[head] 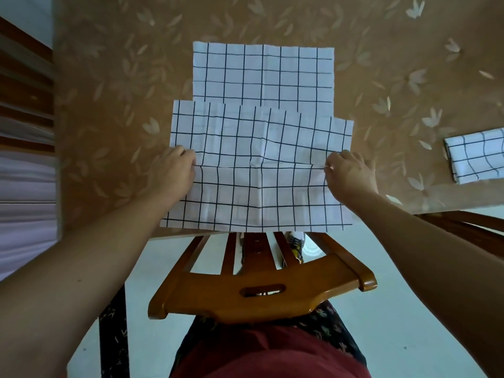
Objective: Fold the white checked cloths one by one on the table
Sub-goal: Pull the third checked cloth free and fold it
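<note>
- Chair (259,290), at 6 o'clock: its wooden back stands between the person and the desk (109,118), so both forearms reach over it to work.
- Near cloth (259,186), centre: this white checked cloth lies spread on the desk, with its near edge along the desk's near edge. It sits squarely in front of the person, probably so that both sides are within equal reach. A horizontal crease runs across it between the two hands.
- Left hand (174,170), at 9 o'clock of the near cloth: the fingers are curled onto the cloth's left edge at the crease and appear to grip it.
- Right hand (349,173), at 3 o'clock of the near cloth: finger and thumb pinch the right edge at the same height. Holding matching points on both sides likely keeps the fold line straight, so the cloth seems to be at an early fold.
- Far cloth (261,72), at 12 o'clock: a second checked cloth lies flat, its near edge tucked under the near cloth's far edge. It is presumably waiting its turn.
- Folded cloth (477,159), at 3 o'clock and well apart: a compact checked piece, cut off by the frame, apparently set aside as finished.
- Containers: none is visible, and every cloth rests directly on the desk.
</note>
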The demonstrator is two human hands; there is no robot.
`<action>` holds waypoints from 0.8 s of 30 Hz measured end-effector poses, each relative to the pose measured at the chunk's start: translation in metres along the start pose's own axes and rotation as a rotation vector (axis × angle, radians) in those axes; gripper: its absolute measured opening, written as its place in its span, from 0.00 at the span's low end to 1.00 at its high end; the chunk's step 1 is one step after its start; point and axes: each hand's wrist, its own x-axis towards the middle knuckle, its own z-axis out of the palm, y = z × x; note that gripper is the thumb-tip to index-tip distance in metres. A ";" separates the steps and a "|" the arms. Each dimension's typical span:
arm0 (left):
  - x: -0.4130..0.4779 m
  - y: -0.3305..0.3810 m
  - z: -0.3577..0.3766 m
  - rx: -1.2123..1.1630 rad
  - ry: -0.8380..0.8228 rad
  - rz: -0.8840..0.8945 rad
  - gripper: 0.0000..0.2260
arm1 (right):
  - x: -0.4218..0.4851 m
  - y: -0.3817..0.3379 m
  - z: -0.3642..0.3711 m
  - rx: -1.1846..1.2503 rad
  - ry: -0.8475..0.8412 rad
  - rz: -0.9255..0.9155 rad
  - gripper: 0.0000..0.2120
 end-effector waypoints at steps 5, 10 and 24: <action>-0.005 0.008 -0.039 -0.005 0.100 -0.026 0.03 | 0.002 0.000 -0.037 0.003 0.046 -0.040 0.06; -0.009 0.008 -0.088 -0.021 0.204 -0.029 0.03 | 0.009 0.004 -0.084 0.064 0.132 -0.078 0.08; -0.019 0.004 -0.201 -0.085 0.237 -0.046 0.04 | 0.004 -0.004 -0.198 0.228 0.244 -0.073 0.08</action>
